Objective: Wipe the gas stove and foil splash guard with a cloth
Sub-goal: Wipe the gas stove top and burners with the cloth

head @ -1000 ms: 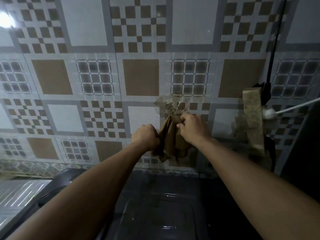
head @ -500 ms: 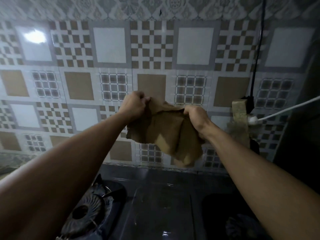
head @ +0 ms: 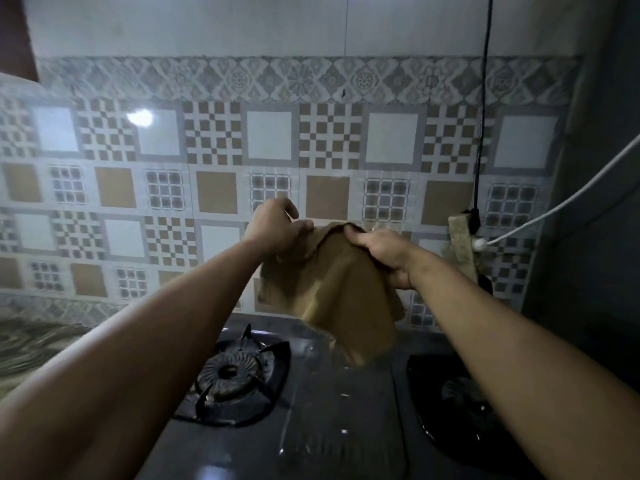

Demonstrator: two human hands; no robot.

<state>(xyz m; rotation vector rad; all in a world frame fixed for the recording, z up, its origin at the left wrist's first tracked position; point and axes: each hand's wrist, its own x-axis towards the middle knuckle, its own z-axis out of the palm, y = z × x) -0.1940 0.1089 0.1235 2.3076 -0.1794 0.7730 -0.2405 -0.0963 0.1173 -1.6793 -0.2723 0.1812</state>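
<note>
Brown cloth point(head: 332, 289) between both hands point(head: 329, 237)

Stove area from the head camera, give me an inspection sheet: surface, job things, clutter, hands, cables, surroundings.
Surface: dark glass-top gas stove, left burner bare, right burner partly hidden by the arm.
Job's things: brown cloth held up above the stove, not touching it; foil splash guard not made out.
Clutter: tan rag hanging at the wall.
Hands: left hand and right hand both grip the cloth's top edge.
Cables: black cable, white cable.
Surroundings: patterned wall tiles.
</note>
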